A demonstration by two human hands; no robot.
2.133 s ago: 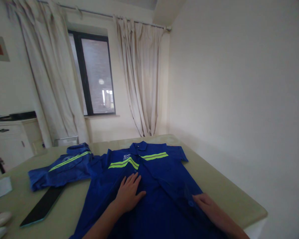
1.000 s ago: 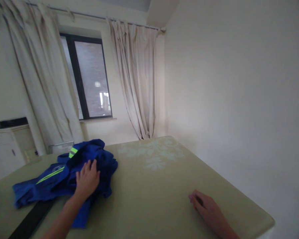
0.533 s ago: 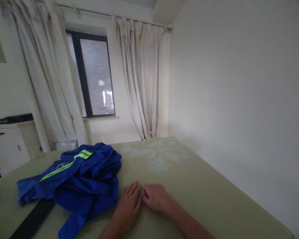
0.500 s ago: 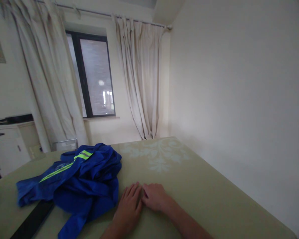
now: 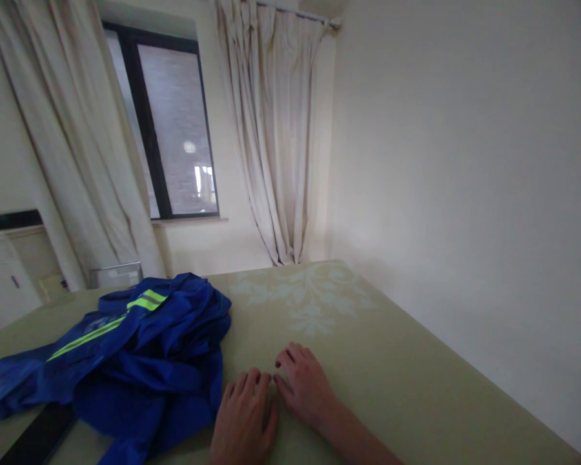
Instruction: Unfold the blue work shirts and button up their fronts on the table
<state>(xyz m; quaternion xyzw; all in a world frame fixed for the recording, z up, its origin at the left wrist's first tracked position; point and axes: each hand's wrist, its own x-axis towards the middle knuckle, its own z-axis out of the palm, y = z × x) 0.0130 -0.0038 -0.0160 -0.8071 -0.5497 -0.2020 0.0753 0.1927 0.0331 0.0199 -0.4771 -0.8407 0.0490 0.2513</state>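
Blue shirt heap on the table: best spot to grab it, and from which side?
Take the blue shirt heap at its raised crumpled ridge on the right edge, nearest the left hand, coming in from the right and above. The folds there stand up off the table and should give a grip; the left part lies flat.

A home room — curtained window [image 5: 172,129], white cabinet [image 5: 2,281], patterned table [image 5: 392,361].

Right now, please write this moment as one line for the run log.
left hand: flat on table, empty | right hand: flat beside it, empty | blue shirts: crumpled heap, left of hands | dark flat object: partly under heap
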